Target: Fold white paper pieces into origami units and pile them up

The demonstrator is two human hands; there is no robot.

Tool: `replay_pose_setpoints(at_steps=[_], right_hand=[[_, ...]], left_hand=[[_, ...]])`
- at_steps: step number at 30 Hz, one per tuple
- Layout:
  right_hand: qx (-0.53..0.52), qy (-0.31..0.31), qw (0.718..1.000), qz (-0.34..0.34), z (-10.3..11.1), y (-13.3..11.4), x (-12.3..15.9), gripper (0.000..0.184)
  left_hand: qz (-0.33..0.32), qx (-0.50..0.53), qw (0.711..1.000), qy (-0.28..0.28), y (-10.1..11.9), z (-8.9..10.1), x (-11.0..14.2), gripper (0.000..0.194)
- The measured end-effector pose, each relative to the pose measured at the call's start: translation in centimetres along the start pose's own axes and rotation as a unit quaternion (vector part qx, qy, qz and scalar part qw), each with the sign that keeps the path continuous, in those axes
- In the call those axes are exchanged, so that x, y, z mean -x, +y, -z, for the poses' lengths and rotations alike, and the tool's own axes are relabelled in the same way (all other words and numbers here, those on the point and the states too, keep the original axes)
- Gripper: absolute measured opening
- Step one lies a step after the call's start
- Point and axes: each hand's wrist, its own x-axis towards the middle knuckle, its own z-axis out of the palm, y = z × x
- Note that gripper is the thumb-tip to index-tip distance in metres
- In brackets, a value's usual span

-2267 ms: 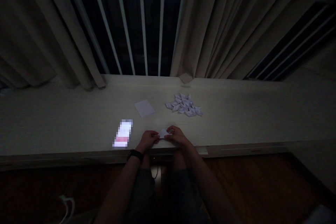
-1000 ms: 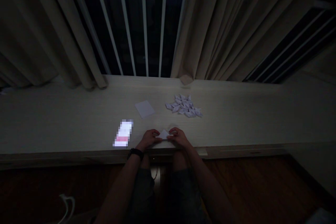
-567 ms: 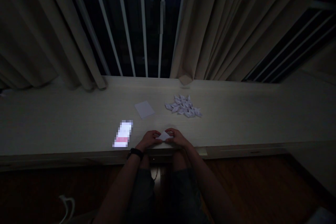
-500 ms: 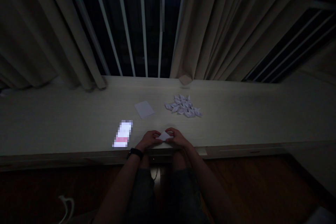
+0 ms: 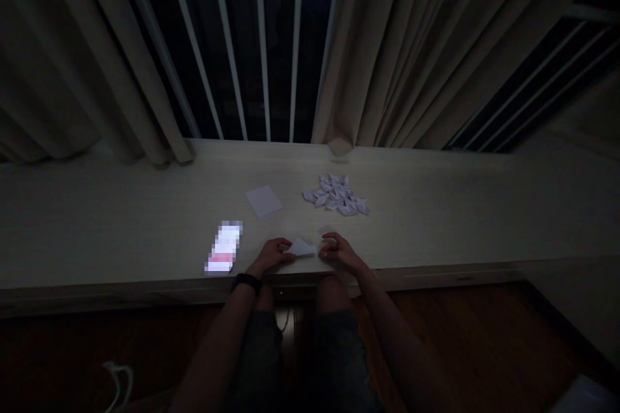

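A small folded white paper piece lies near the front edge of the pale ledge. My left hand, with a dark watch on its wrist, pinches the paper's left end. My right hand sits just right of the paper with its fingers curled, a small gap away from it. A flat white paper sheet lies farther back, and a heap of several folded paper pieces lies to its right.
A lit phone lies on the ledge left of my hands. Curtains hang on both sides of a barred window. A dark wooden floor lies below, with a pale cord at the lower left.
My right hand has come off the folded paper and shifted slightly right. My left hand keeps its hold. The view has tilted a little.
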Motion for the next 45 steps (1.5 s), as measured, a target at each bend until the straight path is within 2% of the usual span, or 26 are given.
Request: replay_pose_setpoints(at_steps=[2, 4, 7, 10, 15, 22, 27, 32, 37, 39, 42, 45], right_hand=[[-0.007, -0.031, 0.999, -0.014, -1.3, -0.3, -0.2, 0.066], [0.012, -0.04, 0.999, -0.011, -3.0, -0.2, -0.7, 0.066], [0.043, -0.002, 0.999, 0.001, -5.2, 0.6, -1.6, 0.053], [0.062, 0.016, 0.998, 0.002, -6.2, 1.2, -1.8, 0.05], [0.09, 0.001, 0.996, 0.018, -6.3, 1.2, -1.5, 0.048], [0.054, 0.011, 0.998, 0.0, -5.9, 1.4, -1.8, 0.052], [0.052, 0.027, 0.998, -0.017, -4.2, 0.8, -1.2, 0.052], [0.044, 0.034, 0.998, -0.005, -2.0, 0.8, -0.3, 0.049], [0.038, 0.069, 0.997, -0.001, -0.1, 0.9, 0.0, 0.054], [0.03, 0.059, 0.998, -0.005, -0.4, 0.6, 0.0, 0.058], [0.008, 0.014, 1.0, -0.011, -2.3, 0.1, -0.4, 0.066], [0.052, 0.028, 0.998, -0.007, -4.4, 0.3, -1.0, 0.059]], left_hand=[[-0.009, 0.008, 1.0, -0.008, 0.0, 0.0, 0.0, 0.05], [-0.015, 0.012, 1.0, -0.017, 0.0, 0.0, 0.0, 0.049], [-0.027, 0.01, 0.999, -0.021, -0.1, 0.0, 0.0, 0.045], [-0.036, 0.019, 0.999, -0.031, 0.0, -0.1, 0.0, 0.046], [-0.031, 0.032, 0.998, -0.034, 0.3, -0.4, 0.2, 0.05], [-0.024, 0.032, 0.999, -0.032, 0.4, 0.1, 0.3, 0.05], [-0.003, 0.029, 0.999, -0.03, 0.4, 0.5, 0.4, 0.049], [0.002, 0.052, 0.998, -0.028, 0.8, 0.7, 0.8, 0.048], [0.008, 0.084, 0.996, -0.007, 0.6, 1.4, 1.1, 0.047], [0.004, 0.081, 0.997, -0.009, 0.5, 1.4, 1.1, 0.046], [-0.002, 0.074, 0.997, -0.024, 0.5, 1.3, 0.9, 0.045], [0.001, 0.075, 0.996, -0.036, 0.7, 1.1, 0.9, 0.044]])
